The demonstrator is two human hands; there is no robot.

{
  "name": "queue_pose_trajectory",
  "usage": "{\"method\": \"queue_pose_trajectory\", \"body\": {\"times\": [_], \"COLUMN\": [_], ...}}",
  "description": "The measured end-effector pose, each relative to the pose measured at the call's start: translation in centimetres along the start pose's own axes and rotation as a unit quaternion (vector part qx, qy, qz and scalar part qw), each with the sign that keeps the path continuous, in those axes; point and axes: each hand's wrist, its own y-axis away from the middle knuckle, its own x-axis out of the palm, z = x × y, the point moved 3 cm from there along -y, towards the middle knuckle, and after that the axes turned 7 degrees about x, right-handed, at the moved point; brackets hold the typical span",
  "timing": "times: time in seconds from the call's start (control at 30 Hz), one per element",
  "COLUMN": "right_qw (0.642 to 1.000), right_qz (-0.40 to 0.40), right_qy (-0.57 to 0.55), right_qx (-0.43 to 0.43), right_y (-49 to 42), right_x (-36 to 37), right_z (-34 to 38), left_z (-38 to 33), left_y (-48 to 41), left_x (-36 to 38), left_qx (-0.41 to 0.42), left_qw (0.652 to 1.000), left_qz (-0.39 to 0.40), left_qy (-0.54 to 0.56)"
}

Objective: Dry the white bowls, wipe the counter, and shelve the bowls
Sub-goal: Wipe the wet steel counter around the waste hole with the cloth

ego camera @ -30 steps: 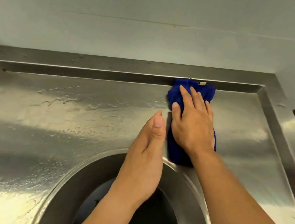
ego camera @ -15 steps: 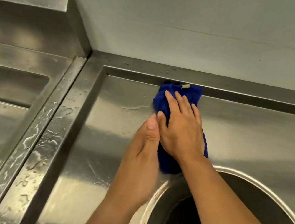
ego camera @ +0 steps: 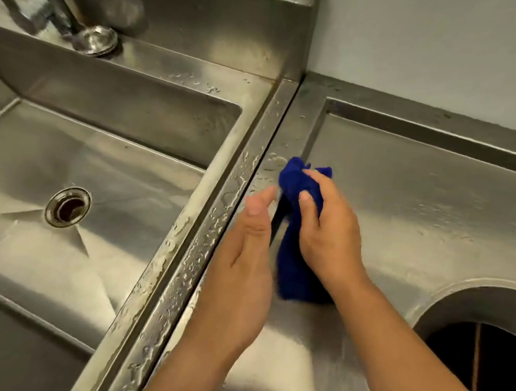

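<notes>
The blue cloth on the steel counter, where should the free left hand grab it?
Judging by its pose, grip the loose lower end of the blue cloth, coming from the left. The right hand bunches the top; the left hand is open alongside.

The cloth in my right hand is deep, plain blue. The counter and sink are dull silver-grey steel, speckled with clear droplets. The wall is pale grey.

Wet steel counter — a blue cloth lies on it, water beading along its left rim.
</notes>
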Motion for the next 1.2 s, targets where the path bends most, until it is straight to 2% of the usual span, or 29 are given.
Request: {"method": "queue_pose_trajectory", "body": {"times": [0.17,0.43,0.5,0.57,0.67,0.77,0.87,0.93,1.0,1.1,1.2], "right_qw": [0.997,0.985,0.981,0.983,0.98,0.971,0.981,0.987,0.982,0.987,0.989], "right_qz": [0.033,0.165,0.191,0.171,0.089,0.095,0.144,0.139,0.115,0.069,0.019], "right_qy": [-0.064,0.035,0.011,-0.061,-0.177,-0.217,-0.13,0.002,0.084,0.105,0.139], "right_qx": [-0.011,-0.038,-0.027,0.005,0.023,0.012,-0.023,-0.076,-0.122,-0.103,-0.05], "right_y": [8.5,24.6,26.8,27.9,28.1,28.9,30.7,31.4,31.3,29.5,26.5], "right_x": [0.9,1.9,1.3,0.1,-1.6,-1.9,0.2,1.1,1.3,-0.8,-5.4], "right_z": [0.3,-0.1,-0.1,0.1,1.3,2.3,1.5,0.4,-0.3,-2.5,-6.0], "left_z": [-0.7,-0.3,-0.4,-0.5,-0.5,-0.6,0.5,1.9,2.9,3.7,4.2], "left_y": [3.0,8.1,9.4,11.0,13.1,14.6,15.9,16.7,17.1,16.7,16.4], "left_x": [-1.7,-3.9,-4.0,-3.9,-4.1,-3.8,-3.3,-2.8,-2.1,0.3,4.4], "left_qx": [-0.019,-0.026,-0.013,-0.003,0.001,0.016,0.033,0.037,0.026,0.001,-0.038], "left_qw": [1.0,0.999,0.998,0.998,0.996,0.995,0.992,0.99,0.99,0.993,0.996], "left_qz": [0.001,-0.024,-0.035,-0.048,-0.064,-0.077,-0.08,-0.077,-0.069,-0.049,0.011], "left_qy": [0.012,-0.03,-0.044,-0.051,-0.057,-0.068,-0.094,-0.111,-0.117,-0.105,-0.085]}}
